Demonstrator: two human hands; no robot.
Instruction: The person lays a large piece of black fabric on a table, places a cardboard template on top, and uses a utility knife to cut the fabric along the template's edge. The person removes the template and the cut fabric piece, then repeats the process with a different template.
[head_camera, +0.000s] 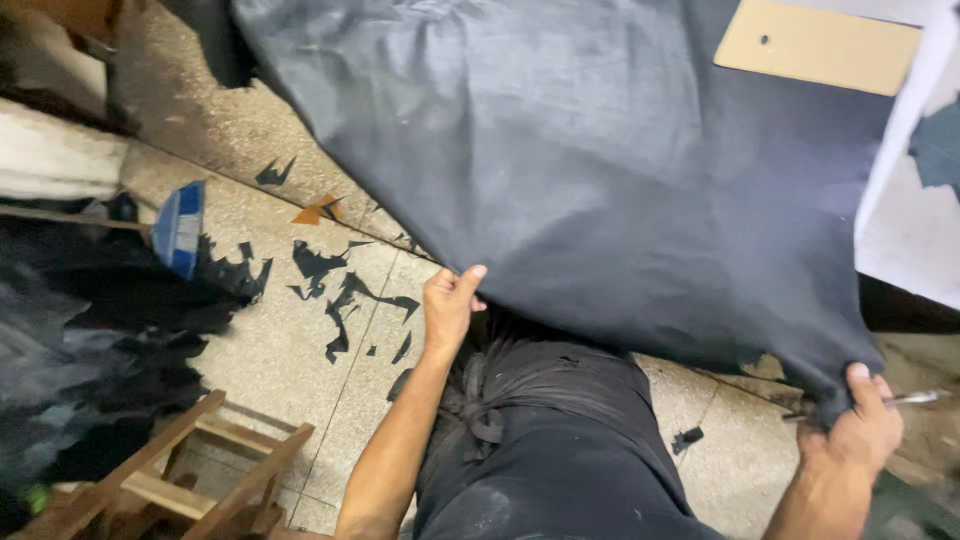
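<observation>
While the dark leather sheet (600, 170) hangs over the table edge (900, 240) from twelve o'clock, the left hand (450, 305) pinches its lower edge at six o'clock. The right hand (862, 425), at four o'clock, clamps the sheet's corner together with a thin metal tool (915, 398). Black scraps (340, 290) litter the floor at nine o'clock.

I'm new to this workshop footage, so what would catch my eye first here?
A big dark sheet of leather-like material fills the upper middle, held at its lower edge by the left hand and the right hand, which also grips a thin metal tool. Dark offcuts litter the speckled floor at left.
</observation>
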